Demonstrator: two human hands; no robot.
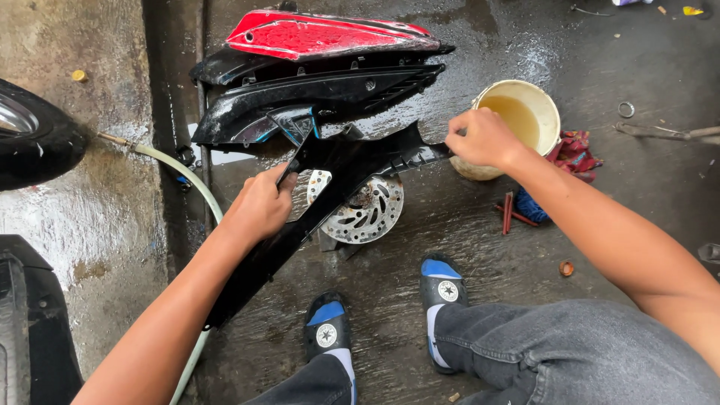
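Both hands grip the long black plastic panel (337,180) mid-frame, left hand (259,206) clenched mid-edge, right hand (484,139) pinching its end; looks light, stiff, wet-slippery.

Long fairing panel (330,187) ran diagonally across centre, lower-left to upper-right, held at both ends: left hand (259,206) gripped its mid-left edge, right hand (484,139) its upper-right tip. Brake disc (364,210) lay on the floor under the panel, just right of left hand. Behind panel: two more fairing pieces stacked, lower piece (315,101) w/ upper piece (322,34) behind it. Bucket (551,105) sat just behind right hand, liquid in it; rag (574,154) touching bucket's right side. Hose (180,169) ran from far left, passing under left forearm. Tyre (37,139) at left edge. Feet in sandals (382,315) in front of disc, nearest the person.
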